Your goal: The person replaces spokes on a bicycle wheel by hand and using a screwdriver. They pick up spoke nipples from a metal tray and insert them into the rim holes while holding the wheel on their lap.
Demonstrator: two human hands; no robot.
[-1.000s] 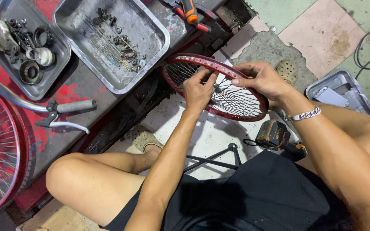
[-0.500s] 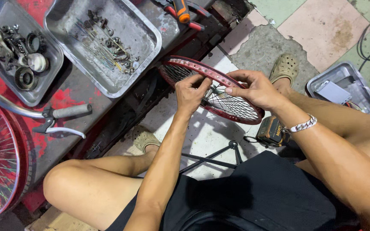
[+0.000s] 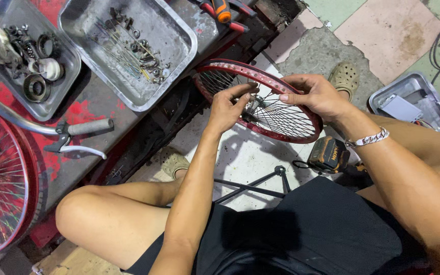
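A small red bicycle wheel rim with thin metal spokes is held above the floor, between my knees. My left hand reaches in among the spokes near the hub, fingers pinched on a spoke. My right hand grips the rim's near-right edge, thumb and fingers curled over it; a silver chain bracelet sits on that wrist. Part of the rim is hidden behind both hands.
A metal tray with spokes and nuts and a second tray with bearings lie on the red workbench. A larger red wheel, a handlebar with brake lever, a power tool battery and another tray surround me.
The view has shifted a little. My left hand moved from the rim's top edge down into the spokes, and the wheel now lies more open to view. My right hand keeps its grip.
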